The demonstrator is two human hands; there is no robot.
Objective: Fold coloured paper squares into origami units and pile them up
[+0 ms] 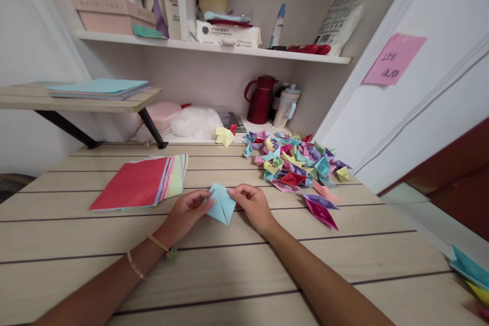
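Between my two hands is a light blue sheet of origami paper [222, 205], folded into a small kite-like shape with a crease or slit down its lower middle. My left hand [189, 214] pinches its left edge between thumb and fingers. On the opposite side, the thumb and curled fingers of my right hand [254, 207] grip the upper right edge. A stack of coloured paper [132, 183], red on top, lies to the left of my left hand. Beyond my right hand, a pile of folded paper boats [292, 179] in many colours spreads over the slatted table [214, 275].
A small raised shelf [145, 104] at the left carries more paper sheets [101, 86]. A dark red jug [262, 99] and a pale bottle [286, 106] stand at the back. Yellow folded paper [224, 136] lies near a white plastic bag [196, 122]. More folded paper [469, 267] shows at far right.
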